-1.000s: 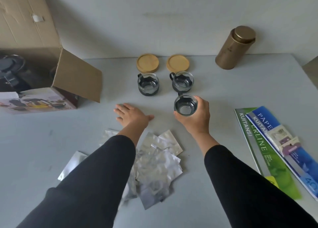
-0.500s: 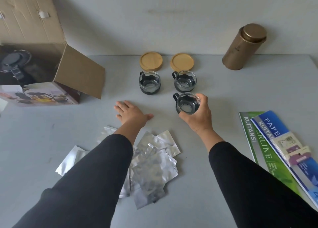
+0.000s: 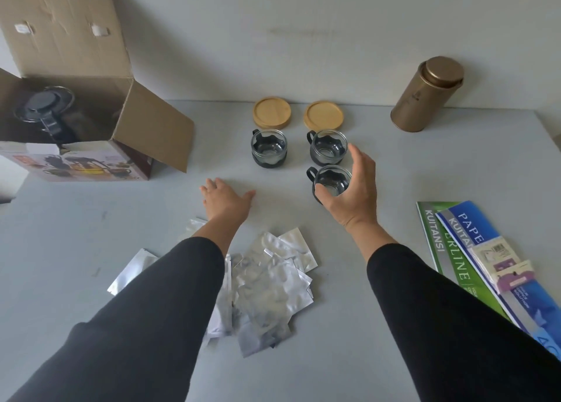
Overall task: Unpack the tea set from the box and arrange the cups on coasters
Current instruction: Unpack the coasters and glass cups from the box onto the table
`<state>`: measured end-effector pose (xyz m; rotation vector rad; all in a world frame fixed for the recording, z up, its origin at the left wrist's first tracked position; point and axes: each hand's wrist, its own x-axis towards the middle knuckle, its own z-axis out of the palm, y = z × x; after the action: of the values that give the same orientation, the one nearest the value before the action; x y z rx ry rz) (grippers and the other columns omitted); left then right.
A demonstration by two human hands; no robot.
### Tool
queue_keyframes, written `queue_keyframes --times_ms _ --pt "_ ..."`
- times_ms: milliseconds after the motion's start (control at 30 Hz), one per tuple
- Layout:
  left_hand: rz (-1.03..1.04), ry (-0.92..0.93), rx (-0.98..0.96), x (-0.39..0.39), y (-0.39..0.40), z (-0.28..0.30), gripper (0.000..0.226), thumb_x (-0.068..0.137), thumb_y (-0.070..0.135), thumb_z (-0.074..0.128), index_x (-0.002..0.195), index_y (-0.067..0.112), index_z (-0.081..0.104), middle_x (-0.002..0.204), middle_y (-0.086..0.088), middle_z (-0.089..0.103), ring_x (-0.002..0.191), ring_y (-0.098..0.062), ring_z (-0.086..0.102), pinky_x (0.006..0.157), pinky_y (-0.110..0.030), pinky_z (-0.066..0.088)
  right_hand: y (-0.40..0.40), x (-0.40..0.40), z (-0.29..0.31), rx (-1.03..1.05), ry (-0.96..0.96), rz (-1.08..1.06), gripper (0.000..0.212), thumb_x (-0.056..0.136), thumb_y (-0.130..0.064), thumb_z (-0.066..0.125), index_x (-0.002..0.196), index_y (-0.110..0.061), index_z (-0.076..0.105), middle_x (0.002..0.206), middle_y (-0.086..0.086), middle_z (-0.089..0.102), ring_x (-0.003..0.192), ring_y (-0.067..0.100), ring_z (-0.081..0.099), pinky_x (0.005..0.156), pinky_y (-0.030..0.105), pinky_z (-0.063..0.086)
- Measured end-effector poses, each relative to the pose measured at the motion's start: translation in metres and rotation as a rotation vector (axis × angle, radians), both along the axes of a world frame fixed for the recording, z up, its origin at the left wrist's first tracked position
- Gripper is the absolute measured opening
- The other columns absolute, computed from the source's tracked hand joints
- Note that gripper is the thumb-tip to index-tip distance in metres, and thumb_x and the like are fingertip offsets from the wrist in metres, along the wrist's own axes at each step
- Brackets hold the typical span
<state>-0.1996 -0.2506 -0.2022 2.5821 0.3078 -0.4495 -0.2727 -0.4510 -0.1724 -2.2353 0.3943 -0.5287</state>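
Right hand has let go of the near cup since 0.5 s ago: cup now sits on the bench, grip wide, fingers spread beside and above it, thumb at its near rim. Left to right: open box with dark teapot inside, left hand flat on bench with grip wide, foil pouches near the body, two cups just in front of two empty wooden coasters. Gold tin far right by the wall, booklets at right edge.
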Motion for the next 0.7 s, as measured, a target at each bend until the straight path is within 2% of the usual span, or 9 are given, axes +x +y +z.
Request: queue_keyframes --times_ms 67,167,233,267,367,500,600,700 --pt "0.074 -0.076 -0.013 -0.001 0.017 0.004 0.076 0.094 0.044 0.05 0.147 -0.003 0.021 0.156 -0.016 0.018 0.146 -0.032 0.008 0.119 -0.04 0.016 0.011 0.01 0.014 -0.026 -0.05 0.031 0.08 0.063 -0.035 0.063 0.135 -0.006 0.043 0.129 0.01 0.047 0.12 0.012 0.038 0.094 0.002 0.026" --pt "0.145 -0.092 0.014 0.0 0.048 0.015 0.069 0.096 0.044 0.045 0.144 -0.004 0.029 0.152 -0.017 0.028 0.144 -0.033 0.016 0.118 -0.042 0.02 0.041 0.031 0.033 -0.043 -0.099 0.095 0.076 0.064 -0.041 0.056 0.128 -0.001 0.049 0.121 0.014 0.051 0.114 0.023 0.048 0.094 0.012 0.034" --pt "0.18 -0.053 0.043 0.004 0.07 0.021 0.07 0.097 0.046 0.041 0.144 -0.004 0.029 0.151 -0.017 0.029 0.144 -0.034 0.017 0.117 -0.042 0.02 0.068 0.047 0.043 -0.061 -0.124 0.153 0.071 0.065 -0.041 0.056 0.123 0.0 0.053 0.117 0.015 0.053 0.11 0.023 0.049 0.092 0.004 0.03" --pt "0.2 -0.02 0.061 0.006 0.082 0.023 0.071 0.097 0.047 0.04 0.145 -0.004 0.027 0.152 -0.018 0.028 0.144 -0.034 0.017 0.117 -0.042 0.019 0.084 0.054 0.05 -0.061 -0.119 0.188 0.07 0.065 -0.041 0.055 0.122 -0.002 0.054 0.116 0.013 0.054 0.108 0.02 0.048 0.091 0.003 0.029" --pt "0.234 0.103 0.144 0.017 0.119 0.024 0.077 0.096 0.052 0.036 0.148 -0.002 0.021 0.154 -0.018 0.023 0.144 -0.035 0.016 0.117 -0.043 0.016 0.135 0.077 0.066 -0.049 -0.052 0.303 0.063 0.068 -0.04 0.057 0.122 -0.006 0.056 0.118 0.009 0.054 0.107 0.019 0.051 0.087 0.013 0.033" --pt "0.297 0.219 0.157 0.032 0.162 0.028 0.09 0.091 0.057 0.044 0.15 -0.002 0.01 0.158 -0.018 0.011 0.146 -0.036 0.005 0.117 -0.045 0.014 0.199 0.117 0.084 -0.124 0.009 0.434 0.052 0.074 -0.039 0.057 0.117 -0.009 0.059 0.116 0.008 0.056 0.108 0.021 0.054 0.081 0.011 0.028" --pt "0.338 0.265 0.109 0.044 0.186 0.03 0.107 0.085 0.059 0.055 0.151 0.0 -0.004 0.159 -0.018 -0.005 0.146 -0.035 -0.007 0.118 -0.045 0.007 0.242 0.151 0.09 -0.19 0.076 0.494 0.043 0.084 -0.032 0.062 0.12 -0.01 0.057 0.121 0.008 0.053 0.111 0.021 0.053 0.083 0.015 0.031" --pt "0.342 0.331 0.123 0.065 0.207 0.031 0.123 0.076 0.064 0.064 0.15 0.003 -0.013 0.157 -0.02 -0.014 0.145 -0.037 -0.014 0.117 -0.048 0.004 0.279 0.184 0.09 -0.281 0.177 0.527 0.045 0.085 -0.03 0.06 0.126 -0.011 0.052 0.126 0.007 0.048 0.111 0.022 0.051 0.091 0.025 0.04"
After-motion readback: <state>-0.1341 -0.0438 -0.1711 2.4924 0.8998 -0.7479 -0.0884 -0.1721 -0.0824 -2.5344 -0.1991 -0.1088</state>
